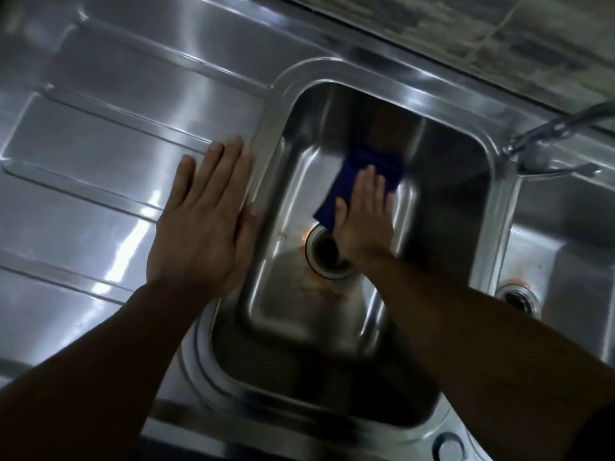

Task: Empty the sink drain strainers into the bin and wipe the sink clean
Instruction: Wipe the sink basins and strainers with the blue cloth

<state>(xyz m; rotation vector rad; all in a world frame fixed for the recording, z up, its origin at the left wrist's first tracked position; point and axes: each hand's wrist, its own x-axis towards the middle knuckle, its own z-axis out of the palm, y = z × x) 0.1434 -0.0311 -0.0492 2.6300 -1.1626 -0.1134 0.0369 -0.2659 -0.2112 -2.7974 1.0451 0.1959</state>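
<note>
Landmark: drain opening (327, 252), floor of the main sink basin (442, 181).
Right hand (364, 216): flat, fingers extended, pressing blue cloth (372, 164) onto the basin floor just beyond the drain; palm overlaps the drain's far edge.
Left hand (206, 217): released, palm flat on the drainboard (100, 134), left of the drain, thumb at the basin rim.
Residue: orange-brown stains (319, 289) around the drain.
Second drain (517, 299): right of the landmark, in the neighbouring basin.

Chrome tap (545, 134) at right; tiled wall (466, 31) behind
</note>
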